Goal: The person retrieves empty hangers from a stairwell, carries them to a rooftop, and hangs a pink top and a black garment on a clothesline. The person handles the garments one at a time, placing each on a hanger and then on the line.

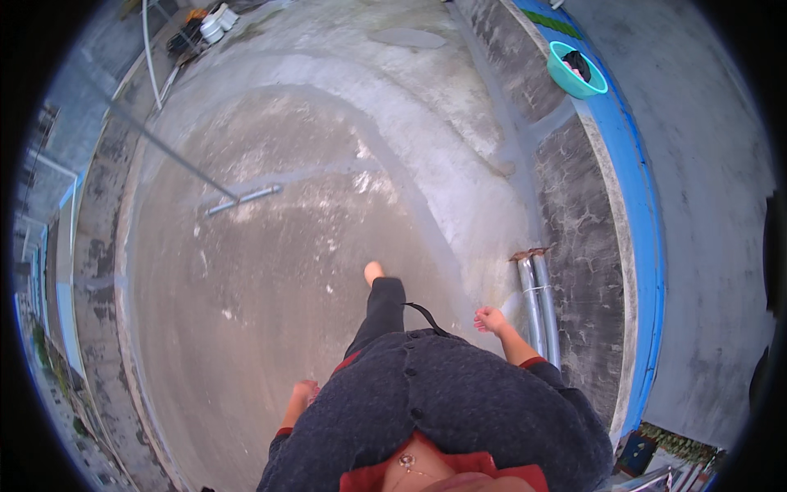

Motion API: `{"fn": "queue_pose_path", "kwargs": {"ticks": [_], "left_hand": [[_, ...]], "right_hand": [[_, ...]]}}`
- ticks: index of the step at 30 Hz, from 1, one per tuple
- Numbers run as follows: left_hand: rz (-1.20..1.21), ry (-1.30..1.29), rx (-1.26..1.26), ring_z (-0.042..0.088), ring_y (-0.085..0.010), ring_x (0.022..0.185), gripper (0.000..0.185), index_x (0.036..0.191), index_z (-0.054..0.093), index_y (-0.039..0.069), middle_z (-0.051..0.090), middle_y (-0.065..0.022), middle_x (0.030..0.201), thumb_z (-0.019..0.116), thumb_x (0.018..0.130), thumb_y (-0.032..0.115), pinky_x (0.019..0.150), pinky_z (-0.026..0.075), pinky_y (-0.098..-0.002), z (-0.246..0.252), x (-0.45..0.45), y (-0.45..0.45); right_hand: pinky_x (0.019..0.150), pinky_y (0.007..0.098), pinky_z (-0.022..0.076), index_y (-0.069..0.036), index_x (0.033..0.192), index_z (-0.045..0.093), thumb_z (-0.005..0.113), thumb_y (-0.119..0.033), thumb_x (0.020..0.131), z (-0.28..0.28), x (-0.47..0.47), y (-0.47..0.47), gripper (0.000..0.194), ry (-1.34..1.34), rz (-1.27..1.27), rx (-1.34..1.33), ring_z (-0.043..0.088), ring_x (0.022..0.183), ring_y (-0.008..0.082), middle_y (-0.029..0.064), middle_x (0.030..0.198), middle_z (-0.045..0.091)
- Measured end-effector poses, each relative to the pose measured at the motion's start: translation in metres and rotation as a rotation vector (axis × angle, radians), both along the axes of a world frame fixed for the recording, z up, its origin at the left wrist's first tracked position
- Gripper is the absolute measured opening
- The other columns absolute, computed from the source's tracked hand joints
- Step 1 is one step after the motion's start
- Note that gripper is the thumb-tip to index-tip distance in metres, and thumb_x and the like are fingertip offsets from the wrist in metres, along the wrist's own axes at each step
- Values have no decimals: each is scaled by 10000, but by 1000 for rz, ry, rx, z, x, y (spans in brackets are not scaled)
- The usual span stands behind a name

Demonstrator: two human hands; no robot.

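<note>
My right hand (490, 320) hangs out from my side with loosely curled fingers, and nothing shows in it. Nearest to it are two silvery metal pipes (541, 307) lying side by side along the wall, tied together with a thin band. By my other side is my left hand (305, 392), bent inward and partly hidden by my jacket; its grip cannot be made out. One foot (373, 271) shows ahead of my dark trousers on the bare concrete floor (295, 258).
A turquoise plastic basin (569, 83) with dark and pink items in it stands on the blue-topped parapet wall (642, 246) at right. A metal post with a crossbar base (246, 200) stands at left. White buckets (213, 29) sit at the far left beside assorted clutter.
</note>
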State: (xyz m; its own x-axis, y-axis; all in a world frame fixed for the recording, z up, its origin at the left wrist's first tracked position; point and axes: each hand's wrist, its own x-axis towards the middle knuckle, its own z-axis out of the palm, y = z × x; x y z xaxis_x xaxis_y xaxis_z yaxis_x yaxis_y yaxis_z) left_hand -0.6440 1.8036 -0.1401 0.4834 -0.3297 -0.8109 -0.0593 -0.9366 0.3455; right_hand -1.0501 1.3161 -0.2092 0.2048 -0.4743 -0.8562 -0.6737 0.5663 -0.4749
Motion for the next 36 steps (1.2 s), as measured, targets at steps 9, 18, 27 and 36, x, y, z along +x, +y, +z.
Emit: {"fn": "queue_pose_path", "kwargs": {"ticks": [9, 18, 27, 36], "left_hand": [[-76, -200, -284, 656, -175, 593, 291, 960, 740, 42, 706, -78, 729, 612, 899, 297, 540, 519, -328, -55, 235, -387], [161, 102, -717, 687, -146, 774, 255, 1117, 672, 19, 721, -95, 926, 593, 930, 172, 645, 530, -271, 4, 222, -782], [-430, 153, -118, 681, -177, 786, 350, 1131, 708, 61, 720, -86, 957, 691, 888, 312, 658, 553, -344, -32, 157, -796], [-245, 130, 70, 685, -230, 747, 256, 1100, 641, 74, 679, -90, 919, 625, 922, 257, 623, 560, -390, 6, 226, -900]], "right_hand": [[664, 350, 596, -36, 1150, 603, 557, -192, 988, 51, 27, -116, 230, -123, -364, -123, 708, 784, 213, 112, 961, 697], [546, 409, 578, -9, 1001, 644, 524, -212, 961, 9, -63, -164, 239, 298, -404, 114, 691, 670, 259, 147, 868, 700], [515, 357, 551, -42, 955, 636, 564, -192, 908, 19, -63, -466, 173, 333, -62, -298, 672, 582, 222, 101, 762, 688], [699, 307, 579, -55, 1401, 403, 535, -86, 981, 155, 40, -820, 441, -309, -672, -799, 672, 885, 178, 121, 1156, 633]]}}
